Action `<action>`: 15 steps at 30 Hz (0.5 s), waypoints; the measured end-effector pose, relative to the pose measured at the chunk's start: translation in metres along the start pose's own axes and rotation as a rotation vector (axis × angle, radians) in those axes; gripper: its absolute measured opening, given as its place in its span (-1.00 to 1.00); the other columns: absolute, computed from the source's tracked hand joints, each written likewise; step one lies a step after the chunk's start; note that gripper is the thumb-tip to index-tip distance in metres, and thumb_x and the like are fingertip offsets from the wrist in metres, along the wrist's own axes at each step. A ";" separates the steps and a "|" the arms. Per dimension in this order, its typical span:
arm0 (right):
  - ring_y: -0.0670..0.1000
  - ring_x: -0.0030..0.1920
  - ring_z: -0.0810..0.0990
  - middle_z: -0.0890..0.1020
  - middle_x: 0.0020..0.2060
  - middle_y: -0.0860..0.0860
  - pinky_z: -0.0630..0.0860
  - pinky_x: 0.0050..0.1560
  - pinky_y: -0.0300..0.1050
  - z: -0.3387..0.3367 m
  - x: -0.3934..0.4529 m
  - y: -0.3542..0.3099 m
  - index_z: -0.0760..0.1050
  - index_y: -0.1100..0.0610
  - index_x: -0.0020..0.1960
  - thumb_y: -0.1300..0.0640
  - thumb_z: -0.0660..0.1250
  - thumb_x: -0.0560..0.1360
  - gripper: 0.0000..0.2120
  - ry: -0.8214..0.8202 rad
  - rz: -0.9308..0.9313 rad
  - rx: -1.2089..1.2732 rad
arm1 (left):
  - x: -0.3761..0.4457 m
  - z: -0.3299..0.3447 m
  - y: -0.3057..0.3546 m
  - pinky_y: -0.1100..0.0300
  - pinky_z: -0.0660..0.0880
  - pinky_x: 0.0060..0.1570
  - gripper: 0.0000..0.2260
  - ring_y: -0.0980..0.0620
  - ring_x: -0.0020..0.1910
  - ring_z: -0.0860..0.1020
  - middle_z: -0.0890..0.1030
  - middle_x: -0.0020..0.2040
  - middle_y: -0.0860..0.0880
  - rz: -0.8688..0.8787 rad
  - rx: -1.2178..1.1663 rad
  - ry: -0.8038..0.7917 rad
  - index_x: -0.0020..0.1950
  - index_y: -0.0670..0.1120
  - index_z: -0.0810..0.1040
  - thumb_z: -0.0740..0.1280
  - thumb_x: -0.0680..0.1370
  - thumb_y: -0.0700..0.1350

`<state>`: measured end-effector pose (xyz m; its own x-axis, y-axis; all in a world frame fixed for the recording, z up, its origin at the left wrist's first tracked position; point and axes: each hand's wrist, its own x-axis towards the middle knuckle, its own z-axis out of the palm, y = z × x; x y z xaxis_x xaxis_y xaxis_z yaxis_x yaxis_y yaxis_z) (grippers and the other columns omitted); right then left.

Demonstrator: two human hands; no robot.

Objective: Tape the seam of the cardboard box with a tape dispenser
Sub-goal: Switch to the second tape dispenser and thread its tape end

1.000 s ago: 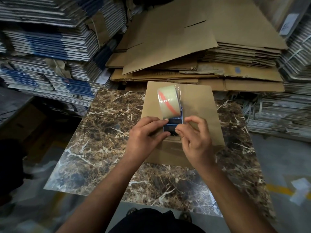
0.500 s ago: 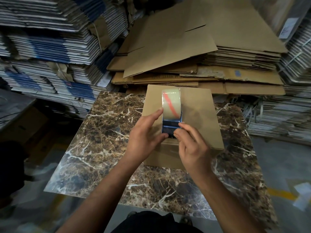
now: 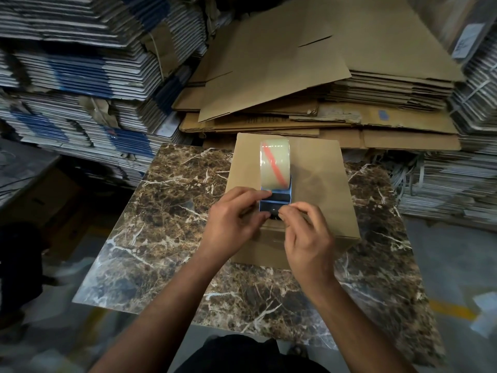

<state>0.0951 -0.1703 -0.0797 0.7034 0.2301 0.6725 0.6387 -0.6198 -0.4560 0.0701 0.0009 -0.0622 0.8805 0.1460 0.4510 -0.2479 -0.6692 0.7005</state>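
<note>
A closed brown cardboard box (image 3: 317,179) stands on the marble table top (image 3: 166,216). A blue tape dispenser (image 3: 277,200) carrying a clear tape roll with a red stripe (image 3: 274,165) is held over the box's top, near its front edge. My left hand (image 3: 234,219) grips the dispenser's left side by thumb and fingers. My right hand (image 3: 306,238) pinches at the dispenser's front end, by a dark knob. Both hands hide the seam and the dispenser's lower part.
Flattened cardboard sheets (image 3: 295,76) lie stacked just behind the table. Tall piles of bundled flat cartons (image 3: 80,63) rise at the left and right (image 3: 473,157). Grey floor with a yellow line (image 3: 451,310) lies to the right.
The tape roll has turned from tilted left to upright and straight over the box. My left fingers have closed on the dispenser's side, and my right hand has moved to its front end.
</note>
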 end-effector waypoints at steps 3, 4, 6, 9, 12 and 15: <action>0.12 -0.02 0.67 0.67 -0.01 0.14 0.63 0.06 -0.06 0.000 0.001 0.002 0.67 0.25 0.06 0.34 0.33 0.59 -0.85 -0.009 -0.009 -0.008 | 0.001 -0.001 0.001 0.21 0.59 -0.07 -0.64 0.11 -0.09 0.62 0.63 0.01 0.03 -0.005 0.006 0.003 0.23 -0.04 0.68 0.57 0.44 -0.16; 0.12 -0.01 0.67 0.68 -0.01 0.13 0.62 0.06 -0.07 0.000 0.002 0.002 0.67 0.25 0.06 0.34 0.31 0.60 -0.84 -0.011 -0.008 0.001 | 0.002 -0.001 0.001 0.24 0.58 -0.09 -0.63 0.11 -0.11 0.61 0.62 -0.01 0.04 -0.005 0.009 0.005 0.23 -0.03 0.68 0.57 0.44 -0.16; 0.11 0.00 0.68 0.67 0.00 0.13 0.61 0.09 -0.10 0.000 0.003 0.000 0.66 0.25 0.05 0.32 0.26 0.61 -0.80 -0.017 0.001 0.029 | 0.003 0.000 0.002 0.28 0.56 -0.10 -0.62 0.10 -0.12 0.61 0.62 -0.04 0.05 -0.010 0.014 0.012 0.23 -0.03 0.68 0.58 0.43 -0.16; 0.09 0.00 0.69 0.63 0.06 0.18 0.60 0.12 -0.20 -0.003 0.004 -0.002 0.65 0.27 0.06 0.25 0.16 0.65 -0.72 -0.032 0.005 0.080 | 0.003 0.001 0.003 0.31 0.57 -0.07 -0.61 0.13 -0.11 0.61 0.62 -0.05 0.05 -0.009 0.031 0.021 0.24 -0.03 0.68 0.58 0.42 -0.16; 0.07 -0.04 0.70 0.52 0.14 0.24 0.65 0.09 -0.17 -0.006 0.006 -0.004 0.65 0.27 0.04 0.26 0.17 0.63 -0.74 -0.029 0.000 0.111 | 0.002 0.001 0.004 0.32 0.57 -0.03 -0.61 0.15 -0.08 0.61 0.62 -0.04 0.06 -0.012 0.045 0.015 0.24 -0.02 0.65 0.58 0.43 -0.16; 0.09 -0.01 0.71 0.39 0.23 0.13 0.69 0.08 -0.04 -0.006 0.006 -0.004 0.64 0.25 0.04 0.28 0.20 0.59 -0.77 -0.041 0.011 0.148 | 0.003 0.000 0.006 0.36 0.55 -0.08 -0.57 0.16 -0.12 0.62 0.63 -0.11 0.09 -0.082 0.011 0.018 0.19 0.04 0.51 0.59 0.41 -0.14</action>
<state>0.0948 -0.1710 -0.0702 0.7210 0.2564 0.6438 0.6675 -0.5062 -0.5460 0.0709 -0.0025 -0.0563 0.8904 0.2135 0.4020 -0.1704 -0.6626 0.7293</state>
